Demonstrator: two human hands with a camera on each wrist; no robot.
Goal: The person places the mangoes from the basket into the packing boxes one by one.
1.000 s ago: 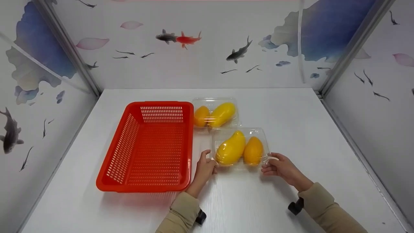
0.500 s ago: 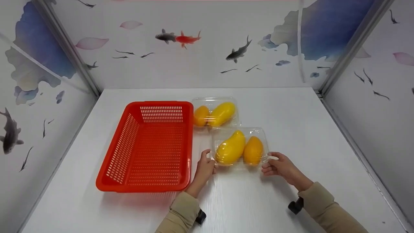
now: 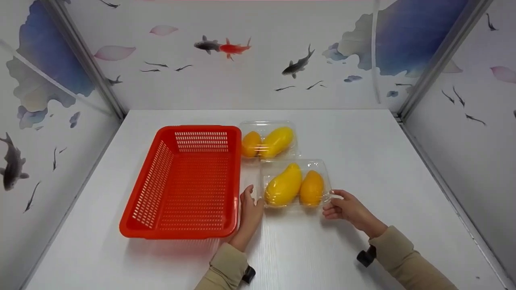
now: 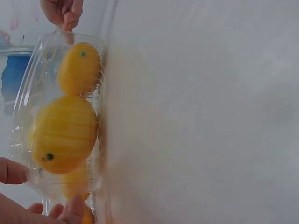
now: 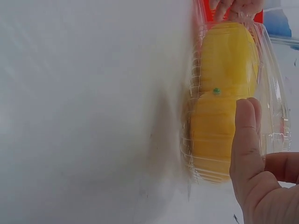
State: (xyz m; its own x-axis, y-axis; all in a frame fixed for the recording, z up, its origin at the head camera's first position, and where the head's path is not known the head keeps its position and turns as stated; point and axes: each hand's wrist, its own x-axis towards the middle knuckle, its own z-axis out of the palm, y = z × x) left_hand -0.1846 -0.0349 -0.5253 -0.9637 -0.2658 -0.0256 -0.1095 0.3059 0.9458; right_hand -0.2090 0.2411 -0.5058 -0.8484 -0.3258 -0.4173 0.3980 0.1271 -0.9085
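A clear plastic clamshell box [image 3: 296,166] lies on the white table with two mangoes inside: a larger yellow mango [image 3: 284,186] and a smaller orange mango [image 3: 312,189]. Its right edge is pinched between the thumb and fingers of my right hand [image 3: 350,211]. At the left front corner my left hand [image 3: 250,215] has its fingers extended and spread, close beside the plastic; whether they all touch it I cannot tell. In the left wrist view, thumb and fingers stand apart around the box's [image 4: 42,79] near end. Right fingers [image 5: 246,144] lie along the box's side in the right wrist view.
A red perforated basket [image 3: 238,181] stands left of the box, its right rim close to my left hand. Behind is a second clamshell box [image 3: 268,125] with two mangoes, against the basket's far right corner. Printed wall panels [image 3: 258,88] enclose the white table [image 3: 363,141].
The front box has shifted slightly left, with my right hand moving along. My left hand has loosened from the box's corner, moved left, and its fingers have straightened.
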